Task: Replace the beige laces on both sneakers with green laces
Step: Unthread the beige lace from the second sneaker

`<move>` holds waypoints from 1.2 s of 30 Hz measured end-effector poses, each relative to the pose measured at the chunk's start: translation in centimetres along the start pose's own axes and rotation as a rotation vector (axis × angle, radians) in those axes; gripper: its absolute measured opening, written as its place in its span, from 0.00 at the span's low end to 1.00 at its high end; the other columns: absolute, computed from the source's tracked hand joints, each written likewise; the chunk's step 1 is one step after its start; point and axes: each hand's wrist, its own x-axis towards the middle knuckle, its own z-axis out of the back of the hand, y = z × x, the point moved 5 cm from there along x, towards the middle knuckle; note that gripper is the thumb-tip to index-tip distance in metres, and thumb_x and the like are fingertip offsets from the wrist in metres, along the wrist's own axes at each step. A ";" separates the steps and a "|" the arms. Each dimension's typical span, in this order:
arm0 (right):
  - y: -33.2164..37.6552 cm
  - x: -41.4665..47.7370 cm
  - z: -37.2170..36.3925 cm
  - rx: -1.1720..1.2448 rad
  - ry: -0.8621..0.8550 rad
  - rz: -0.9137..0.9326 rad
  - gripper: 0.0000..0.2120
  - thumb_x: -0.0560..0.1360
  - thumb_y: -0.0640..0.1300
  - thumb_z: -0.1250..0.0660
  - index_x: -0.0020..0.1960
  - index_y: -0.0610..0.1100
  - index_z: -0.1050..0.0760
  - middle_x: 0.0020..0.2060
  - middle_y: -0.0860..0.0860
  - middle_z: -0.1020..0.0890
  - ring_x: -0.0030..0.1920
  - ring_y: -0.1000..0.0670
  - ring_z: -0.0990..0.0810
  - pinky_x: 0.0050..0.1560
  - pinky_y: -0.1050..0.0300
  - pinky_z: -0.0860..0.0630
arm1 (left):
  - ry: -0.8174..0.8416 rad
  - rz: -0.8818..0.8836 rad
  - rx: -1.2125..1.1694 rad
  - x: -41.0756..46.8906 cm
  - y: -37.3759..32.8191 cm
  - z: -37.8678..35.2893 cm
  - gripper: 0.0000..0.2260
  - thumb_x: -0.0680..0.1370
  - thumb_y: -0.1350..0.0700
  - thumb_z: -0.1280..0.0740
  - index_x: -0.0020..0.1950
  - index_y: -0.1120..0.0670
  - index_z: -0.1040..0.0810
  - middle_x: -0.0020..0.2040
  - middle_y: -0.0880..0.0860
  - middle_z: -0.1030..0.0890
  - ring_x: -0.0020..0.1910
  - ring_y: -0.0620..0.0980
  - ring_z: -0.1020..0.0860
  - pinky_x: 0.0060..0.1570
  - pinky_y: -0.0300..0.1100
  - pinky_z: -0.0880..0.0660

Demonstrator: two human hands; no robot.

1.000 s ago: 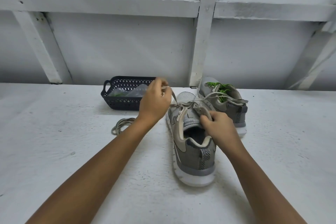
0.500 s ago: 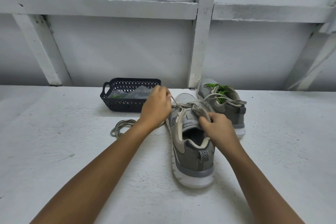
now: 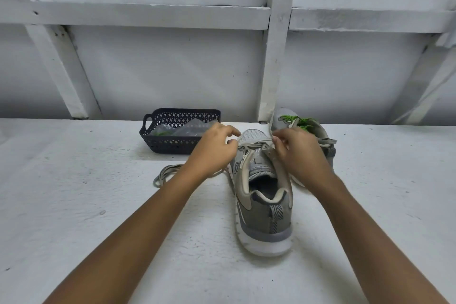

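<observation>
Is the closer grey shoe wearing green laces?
No, the near grey mesh sneaker carries beige laces; the green laces sit on the far grey sneaker.

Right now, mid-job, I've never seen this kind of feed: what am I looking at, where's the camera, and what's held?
No machine here: these are a person's two bare hands, filmed by one camera on their head, looking forward and down. The left hand and right hand work at the near sneaker on the white table. The right hand pinches its beige lace; whether the left holds anything is unclear. Behind stand a far sneaker with green laces and a dark basket; a loose lace lies left of the near sneaker.
</observation>
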 end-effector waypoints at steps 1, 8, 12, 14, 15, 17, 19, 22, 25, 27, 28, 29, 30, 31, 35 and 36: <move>0.1 1.0 -0.3 -0.149 0.039 0.084 0.13 0.78 0.44 0.39 0.60 0.42 0.22 0.55 0.44 0.21 0.55 0.42 0.26 0.52 0.54 0.33 | 0.032 0.007 0.014 0.2 0.0 -0.4 0.15 0.77 0.61 0.42 0.61 0.53 0.23 0.61 0.52 0.28 0.50 0.46 0.28 0.51 0.38 0.35; -1.5 4.2 -3.4 -0.773 0.332 0.176 0.15 0.76 0.45 0.40 0.60 0.42 0.25 0.59 0.45 0.29 0.61 0.40 0.35 0.57 0.48 0.36 | 0.237 0.060 0.210 1.6 0.4 -3.6 0.16 0.79 0.62 0.43 0.67 0.59 0.28 0.66 0.59 0.30 0.65 0.56 0.31 0.63 0.43 0.36; -1.7 4.3 -2.4 -0.538 0.278 0.151 0.10 0.78 0.46 0.42 0.52 0.46 0.23 0.51 0.48 0.22 0.57 0.43 0.28 0.55 0.47 0.39 | 0.166 0.037 0.237 1.8 0.5 -3.4 0.08 0.80 0.59 0.42 0.54 0.60 0.26 0.54 0.58 0.24 0.53 0.55 0.26 0.49 0.44 0.31; -1.5 4.3 -1.3 -0.403 0.308 0.140 0.08 0.78 0.50 0.41 0.47 0.50 0.25 0.45 0.51 0.20 0.52 0.45 0.25 0.54 0.48 0.39 | 0.143 0.058 0.197 2.0 0.3 -2.8 0.06 0.80 0.57 0.42 0.51 0.57 0.27 0.48 0.55 0.22 0.46 0.55 0.24 0.46 0.47 0.28; -1.2 4.2 -0.8 -0.340 0.347 0.140 0.07 0.77 0.53 0.39 0.45 0.51 0.26 0.42 0.53 0.20 0.48 0.47 0.25 0.52 0.50 0.38 | 0.151 0.072 0.147 2.1 0.0 -2.5 0.06 0.80 0.57 0.42 0.51 0.56 0.28 0.45 0.54 0.22 0.44 0.54 0.23 0.44 0.46 0.27; -0.4 3.7 0.4 -0.174 0.428 0.154 0.13 0.76 0.56 0.36 0.37 0.51 0.30 0.34 0.55 0.24 0.41 0.50 0.27 0.43 0.56 0.35 | 0.161 0.091 -0.018 2.0 -0.9 -2.0 0.04 0.80 0.57 0.42 0.49 0.53 0.28 0.39 0.51 0.22 0.37 0.49 0.22 0.38 0.41 0.28; 0.5 3.1 1.7 -0.026 0.498 0.170 0.18 0.76 0.57 0.36 0.31 0.49 0.30 0.29 0.54 0.24 0.35 0.50 0.26 0.36 0.60 0.33 | 0.144 0.100 -0.183 1.3 -1.9 -1.3 0.02 0.80 0.56 0.40 0.48 0.51 0.29 0.34 0.49 0.24 0.31 0.46 0.24 0.33 0.38 0.29; 1.0 1.6 3.1 0.148 0.732 0.093 0.25 0.70 0.70 0.42 0.30 0.50 0.24 0.31 0.53 0.16 0.36 0.58 0.18 0.43 0.62 0.26 | 0.111 0.060 -0.267 -0.5 -3.1 -0.5 0.01 0.79 0.54 0.38 0.49 0.47 0.28 0.32 0.45 0.26 0.28 0.40 0.28 0.31 0.33 0.31; 0.3 1.7 3.2 0.270 0.789 -0.031 0.30 0.69 0.72 0.48 0.34 0.49 0.22 0.36 0.51 0.15 0.38 0.57 0.16 0.49 0.58 0.23 | 0.091 -0.014 -0.225 -2.5 -3.8 -0.3 0.02 0.78 0.53 0.36 0.49 0.47 0.25 0.35 0.43 0.24 0.32 0.33 0.27 0.33 0.25 0.34; -0.8 3.1 2.5 0.112 0.621 -0.070 0.21 0.79 0.59 0.47 0.41 0.47 0.24 0.36 0.48 0.16 0.32 0.53 0.18 0.41 0.57 0.23 | 0.070 -0.041 -0.156 -3.6 -4.0 -0.7 0.05 0.77 0.53 0.34 0.52 0.47 0.25 0.42 0.41 0.27 0.39 0.31 0.28 0.39 0.23 0.35; -1.2 3.9 2.0 -0.020 0.543 -0.056 0.16 0.81 0.51 0.46 0.42 0.45 0.26 0.38 0.46 0.17 0.31 0.50 0.20 0.38 0.58 0.25 | 0.066 -0.045 -0.125 -3.9 -3.9 -1.0 0.08 0.77 0.52 0.34 0.55 0.48 0.25 0.45 0.41 0.30 0.42 0.32 0.29 0.41 0.23 0.36; -1.4 4.5 1.3 -0.135 0.498 -0.030 0.11 0.80 0.44 0.45 0.43 0.43 0.28 0.40 0.45 0.18 0.31 0.48 0.22 0.34 0.58 0.28 | 0.067 -0.034 -0.110 -4.2 -3.8 -1.4 0.11 0.76 0.52 0.33 0.58 0.47 0.27 0.47 0.41 0.32 0.45 0.33 0.30 0.44 0.23 0.36; -1.5 4.7 0.5 -0.201 0.484 -0.008 0.10 0.78 0.39 0.45 0.44 0.43 0.26 0.41 0.44 0.19 0.31 0.48 0.23 0.31 0.59 0.29 | 0.074 -0.008 -0.104 -4.4 -3.5 -1.8 0.14 0.76 0.51 0.32 0.60 0.47 0.28 0.50 0.42 0.33 0.50 0.35 0.30 0.49 0.26 0.36; -1.5 4.9 -0.2 -0.222 0.500 0.005 0.11 0.76 0.36 0.45 0.44 0.42 0.24 0.41 0.44 0.19 0.31 0.47 0.22 0.30 0.61 0.29 | 0.084 0.027 -0.099 -4.6 -3.1 -2.3 0.17 0.75 0.51 0.32 0.63 0.46 0.30 0.54 0.44 0.34 0.56 0.40 0.31 0.54 0.31 0.35; -1.3 5.1 -2.9 -0.190 0.609 0.050 0.11 0.75 0.36 0.40 0.47 0.37 0.18 0.41 0.41 0.16 0.41 0.45 0.17 0.40 0.58 0.24 | 0.070 0.212 -0.155 -5.0 -1.8 -3.3 0.25 0.73 0.52 0.31 0.68 0.47 0.36 0.61 0.49 0.34 0.64 0.49 0.32 0.63 0.43 0.34; -1.2 5.1 -3.4 -0.200 0.625 0.064 0.10 0.76 0.37 0.38 0.48 0.37 0.18 0.42 0.41 0.16 0.43 0.44 0.17 0.43 0.58 0.25 | 0.052 0.251 -0.184 -5.0 -1.5 -3.5 0.26 0.73 0.53 0.31 0.68 0.48 0.36 0.61 0.50 0.33 0.63 0.49 0.31 0.62 0.42 0.33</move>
